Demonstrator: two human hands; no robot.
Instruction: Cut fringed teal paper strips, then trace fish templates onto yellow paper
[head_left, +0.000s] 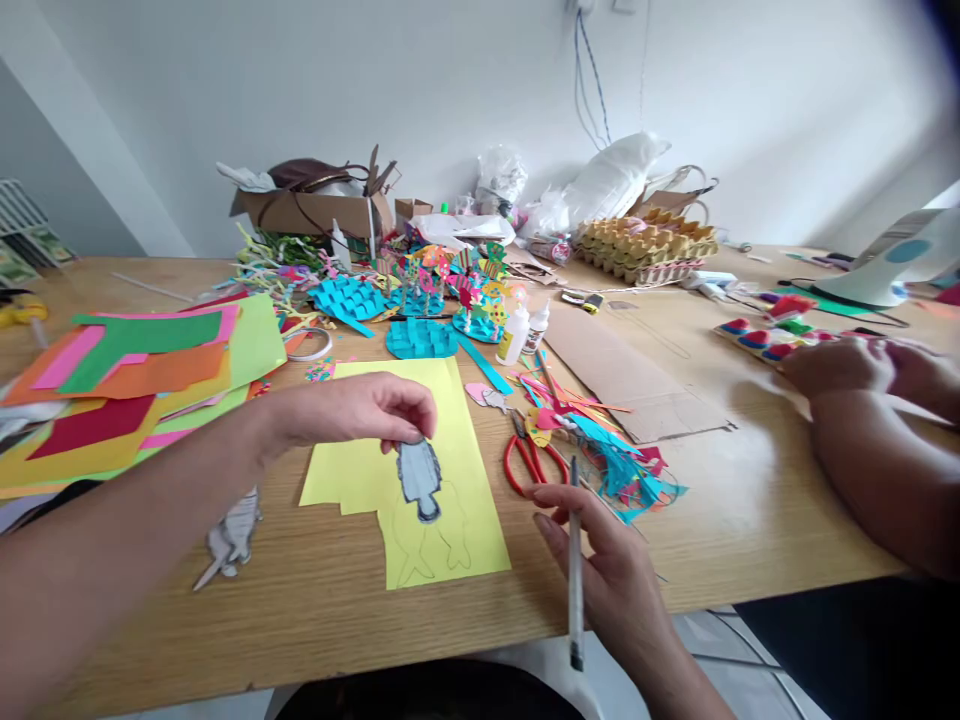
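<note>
My left hand (397, 408) pinches the top of a small grey paper cutout (418, 475) with dark edges, over a yellow paper sheet (450, 430). Pencil outlines of shapes with forked ends show on the sheet's lower part. In my right hand (592, 540) a pen (575, 570) lies between the fingers, right of the sheet, over the table's front part. Red-handled scissors (534, 462) lie just beyond that hand. More grey cutouts (236, 530) rest on the table below my left forearm.
Coloured paper sheets (150, 370) pile at left. Glue bottles (514, 335), blue woven pieces (420, 338) and paper scraps (622, 465) lie beyond. Cardboard (630, 375) and egg trays (645, 245) are at right. Another person's hands (847, 365) rest at the far right.
</note>
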